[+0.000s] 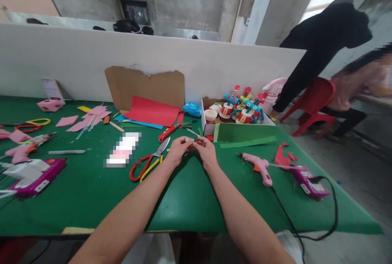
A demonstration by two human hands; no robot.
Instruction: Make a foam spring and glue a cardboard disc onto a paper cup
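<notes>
My left hand (180,149) and my right hand (206,151) meet over the middle of the table, fingertips closed together. Between them they pinch a small light-green piece of paper (188,139), mostly covered by the fingers. Left of my left hand lie scissors (159,149) with red and yellow handles, blades apart. Just beyond the hands rest a red-handled cutter (167,133) and a dark green folded paper spring (185,125). A pink hot glue gun (257,165) lies to the right of my right hand.
A white box (268,121) holds paper-cup figures (241,106). Red paper (151,110) leans by cardboard (143,86). Purple power strips (310,184) sit at both sides, with a black cord on the right. Pink paper pieces (92,117) lie left. Two people (324,31) are beyond the table.
</notes>
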